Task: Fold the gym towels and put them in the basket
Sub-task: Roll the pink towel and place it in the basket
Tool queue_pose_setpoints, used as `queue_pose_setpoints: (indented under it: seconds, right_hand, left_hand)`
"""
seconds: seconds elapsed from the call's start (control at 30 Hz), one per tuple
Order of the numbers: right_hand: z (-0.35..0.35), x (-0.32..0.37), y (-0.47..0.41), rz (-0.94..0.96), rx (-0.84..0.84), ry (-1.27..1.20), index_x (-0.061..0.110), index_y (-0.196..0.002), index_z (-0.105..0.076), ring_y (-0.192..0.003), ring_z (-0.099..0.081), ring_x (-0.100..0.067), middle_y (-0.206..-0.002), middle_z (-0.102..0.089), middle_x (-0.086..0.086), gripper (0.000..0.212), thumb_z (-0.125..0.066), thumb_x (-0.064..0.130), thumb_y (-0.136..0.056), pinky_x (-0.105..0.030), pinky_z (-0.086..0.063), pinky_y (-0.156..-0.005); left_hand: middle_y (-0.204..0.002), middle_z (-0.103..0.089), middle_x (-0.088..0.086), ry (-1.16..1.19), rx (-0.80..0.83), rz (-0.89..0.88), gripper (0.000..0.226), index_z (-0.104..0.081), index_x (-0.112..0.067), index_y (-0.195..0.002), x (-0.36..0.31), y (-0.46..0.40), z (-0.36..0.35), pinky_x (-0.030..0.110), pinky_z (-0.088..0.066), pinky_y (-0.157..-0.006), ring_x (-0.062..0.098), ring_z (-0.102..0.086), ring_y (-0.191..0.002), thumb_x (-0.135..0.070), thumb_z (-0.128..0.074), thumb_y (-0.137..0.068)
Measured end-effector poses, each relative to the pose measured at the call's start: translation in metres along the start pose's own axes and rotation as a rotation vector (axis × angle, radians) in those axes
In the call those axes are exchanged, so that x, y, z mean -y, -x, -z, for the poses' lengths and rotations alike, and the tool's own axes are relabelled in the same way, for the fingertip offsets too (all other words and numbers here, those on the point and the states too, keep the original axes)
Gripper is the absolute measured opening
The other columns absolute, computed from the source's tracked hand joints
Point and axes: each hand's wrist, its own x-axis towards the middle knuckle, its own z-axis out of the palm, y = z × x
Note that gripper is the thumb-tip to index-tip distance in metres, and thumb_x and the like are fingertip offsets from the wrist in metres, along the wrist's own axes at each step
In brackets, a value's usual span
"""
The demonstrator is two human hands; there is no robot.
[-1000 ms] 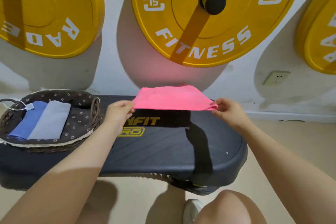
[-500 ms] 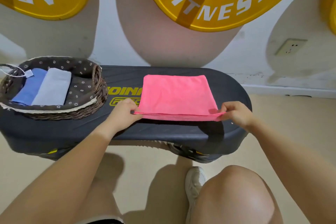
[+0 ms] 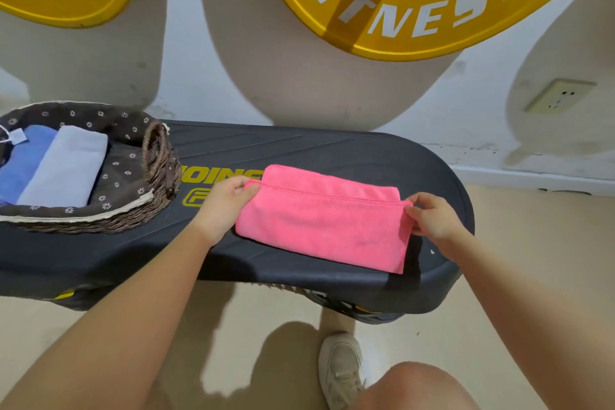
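Both hands, left hand (image 3: pixel 223 201) and right hand (image 3: pixel 431 218), pinch the soft, light pink towel (image 3: pixel 321 226) at its upper corners, mid-frame on the tabletop (image 3: pixel 332 146); floppy cloth, best held there.

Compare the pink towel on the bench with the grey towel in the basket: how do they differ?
The pink towel lies on the black bench, outside the basket; the grey towel already lies inside it, beside a blue towel. The pink one is held: the left hand and right hand each pinch an end of its upper fold; nothing touches the grey one. The pink one lies broad, the grey one folded narrower. Both are plain folded cloths lying flat.
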Motion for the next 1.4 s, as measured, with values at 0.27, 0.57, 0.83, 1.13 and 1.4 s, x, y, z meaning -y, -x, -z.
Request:
queue_pose_setpoints:
  seconds: [0.27, 0.57, 0.83, 1.13, 1.4]
  right_hand:
    - [-0.01, -0.001, -0.044, -0.093, -0.053, 0.077, 0.005, -0.092, -0.055, -0.092, -0.056, -0.031, -0.096, -0.056, -0.015, 0.017, -0.038, 0.006, -0.092, -0.051, -0.052, -0.088]
    - [-0.024, -0.012, -0.06, -0.033, -0.199, 0.318, 0.007, -0.112, -0.055, -0.086, -0.055, -0.029, -0.106, -0.063, -0.015, 0.029, -0.033, 0.012, -0.094, -0.031, -0.039, -0.068]
    - [-0.029, -0.001, -0.051, 0.047, -0.307, 0.365, 0.008, -0.121, -0.045, -0.102, -0.053, -0.033, -0.119, -0.054, -0.015, 0.028, -0.035, 0.017, -0.097, -0.042, -0.045, -0.083]
    - [-0.118, 0.006, -0.018, 0.554, 0.162, 0.762, 0.015, -0.15, -0.003, -0.147, 0.004, -0.017, -0.159, 0.002, -0.001, 0.072, -0.002, 0.044, -0.084, -0.031, 0.012, -0.114]
    - [-0.062, -0.044, -0.009, 0.141, -0.09, 0.784, 0.018, -0.149, 0.006, -0.147, 0.007, -0.019, -0.159, 0.008, 0.001, 0.078, 0.003, 0.061, -0.085, -0.042, 0.004, -0.118]
  left_hand:
    - [-0.071, -0.051, 0.016, -0.386, -0.197, 0.023, 0.029, -0.054, -0.002, -0.071, 0.004, -0.065, -0.033, 0.034, -0.032, -0.064, 0.025, -0.045, -0.069, -0.023, -0.054, -0.092]
    - [-0.101, -0.064, 0.02, -0.645, -0.243, 0.069, 0.031, -0.06, -0.002, -0.098, 0.005, -0.09, -0.053, 0.034, -0.034, -0.072, 0.037, -0.054, -0.1, -0.029, -0.044, -0.096]
    - [-0.118, -0.058, 0.019, -0.757, -0.248, 0.081, 0.028, -0.05, -0.006, -0.118, -0.002, -0.088, -0.06, 0.043, -0.041, -0.087, 0.038, -0.05, -0.112, -0.019, -0.044, -0.095]
    - [-0.146, -0.038, 0.008, -1.199, 0.25, -0.393, 0.075, -0.042, -0.008, -0.137, 0.039, -0.053, -0.081, 0.031, -0.014, -0.11, 0.026, -0.042, -0.133, -0.051, -0.019, -0.08]
    - [-0.156, 0.007, 0.006, -1.151, 0.239, -0.295, 0.107, -0.003, -0.015, -0.148, 0.042, -0.044, -0.063, 0.029, 0.008, -0.112, 0.022, 0.003, -0.145, -0.077, -0.005, -0.061]
